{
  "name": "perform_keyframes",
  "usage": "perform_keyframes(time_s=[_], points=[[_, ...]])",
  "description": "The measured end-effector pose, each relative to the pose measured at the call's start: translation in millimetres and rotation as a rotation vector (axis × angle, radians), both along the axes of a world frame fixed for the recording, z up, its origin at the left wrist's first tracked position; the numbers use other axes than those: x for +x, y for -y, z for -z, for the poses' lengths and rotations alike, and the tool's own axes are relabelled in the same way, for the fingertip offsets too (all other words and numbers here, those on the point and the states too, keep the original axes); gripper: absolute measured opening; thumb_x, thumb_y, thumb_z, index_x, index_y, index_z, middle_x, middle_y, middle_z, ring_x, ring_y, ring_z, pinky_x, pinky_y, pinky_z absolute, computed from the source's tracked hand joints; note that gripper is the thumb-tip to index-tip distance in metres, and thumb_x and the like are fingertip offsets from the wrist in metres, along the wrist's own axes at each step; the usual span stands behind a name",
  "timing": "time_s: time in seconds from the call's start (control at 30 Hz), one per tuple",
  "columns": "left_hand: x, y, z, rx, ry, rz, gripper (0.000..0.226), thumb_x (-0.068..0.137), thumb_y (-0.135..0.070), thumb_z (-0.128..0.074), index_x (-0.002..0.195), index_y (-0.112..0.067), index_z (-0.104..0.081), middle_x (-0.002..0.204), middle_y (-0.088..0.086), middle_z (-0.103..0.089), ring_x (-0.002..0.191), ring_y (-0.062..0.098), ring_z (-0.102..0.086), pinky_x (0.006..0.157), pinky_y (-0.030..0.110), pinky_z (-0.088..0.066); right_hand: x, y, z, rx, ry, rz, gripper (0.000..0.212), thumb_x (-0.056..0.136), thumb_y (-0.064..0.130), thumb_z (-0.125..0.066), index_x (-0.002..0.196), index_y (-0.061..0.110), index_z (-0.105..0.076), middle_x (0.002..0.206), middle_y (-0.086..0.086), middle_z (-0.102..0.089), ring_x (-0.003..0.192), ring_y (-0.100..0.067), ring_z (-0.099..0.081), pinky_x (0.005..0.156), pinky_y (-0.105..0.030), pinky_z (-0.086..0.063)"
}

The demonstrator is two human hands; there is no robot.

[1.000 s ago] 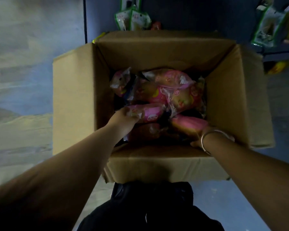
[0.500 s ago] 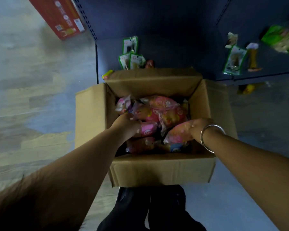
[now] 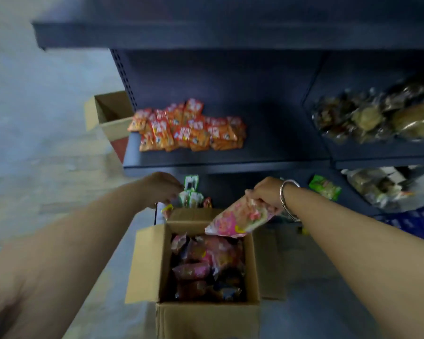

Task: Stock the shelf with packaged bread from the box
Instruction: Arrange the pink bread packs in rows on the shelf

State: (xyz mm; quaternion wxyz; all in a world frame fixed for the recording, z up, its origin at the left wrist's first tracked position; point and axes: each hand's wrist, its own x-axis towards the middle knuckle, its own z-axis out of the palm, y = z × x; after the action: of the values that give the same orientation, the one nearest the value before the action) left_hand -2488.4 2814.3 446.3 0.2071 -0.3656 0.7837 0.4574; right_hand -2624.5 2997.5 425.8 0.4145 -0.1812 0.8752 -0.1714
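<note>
An open cardboard box [image 3: 206, 314] stands on the floor in front of a dark shelf unit [image 3: 230, 159]. Several pink bread packs [image 3: 206, 265] fill the box. My right hand [image 3: 264, 194], a bangle on its wrist, grips one pink bread pack [image 3: 240, 221] by its top edge. That pack hangs tilted above the box's far right corner. My left hand [image 3: 164, 189] hovers above the box's far left corner with its fingers curled under; no pack shows in it.
Orange snack packs [image 3: 189, 128] are heaped on the left half of the middle shelf, bare shelf to their right. Brown bread bags [image 3: 377, 118] fill the neighbouring bay. Green packs [image 3: 190, 194] sit on the bottom shelf. A second cardboard box [image 3: 110, 113] stands at the left.
Both hands have come up out of the box. The right one lifted a pink pack with it; the left one no longer rests on a pack. The view tilted up to the shelves.
</note>
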Motion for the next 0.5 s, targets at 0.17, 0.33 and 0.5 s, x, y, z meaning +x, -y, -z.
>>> perform_keyframes(time_s=[0.17,0.33,0.5], points=[[5,21,-128,-0.087,-0.182,-0.079,0.030,0.092,-0.012,-0.051,0.122,-0.010,-0.053,0.100,0.010,-0.059,0.089,0.024,-0.060,0.068,0.026,-0.044,-15,16,-125,-0.298,0.004,0.134,0.028,0.088,0.027,-0.059,0.067,0.010,-0.056,0.055,-0.004,-0.058,0.049,-0.016,-0.053,0.059,-0.024,-0.042],[13,28,-233,-0.231,-0.454,-0.146,0.023,0.090,-0.010,-0.055,0.112,-0.012,-0.060,0.094,0.010,-0.066,0.072,0.015,-0.062,0.060,0.023,-0.041,-16,28,-253,-0.559,-0.135,0.170,0.033,0.080,0.025,-0.067,0.053,0.015,-0.051,0.031,0.005,-0.047,0.035,-0.016,-0.044,0.042,-0.018,-0.037],[1,17,-304,-0.345,-0.688,-0.009,0.041,0.087,-0.036,-0.060,0.126,-0.026,-0.053,0.116,-0.001,-0.059,0.093,0.010,-0.059,0.079,0.029,-0.049,5,58,-354,-0.620,-0.354,-0.003,0.026,0.075,0.025,-0.068,0.057,0.014,-0.053,0.046,0.001,-0.043,0.041,-0.015,-0.037,0.046,-0.021,-0.032]])
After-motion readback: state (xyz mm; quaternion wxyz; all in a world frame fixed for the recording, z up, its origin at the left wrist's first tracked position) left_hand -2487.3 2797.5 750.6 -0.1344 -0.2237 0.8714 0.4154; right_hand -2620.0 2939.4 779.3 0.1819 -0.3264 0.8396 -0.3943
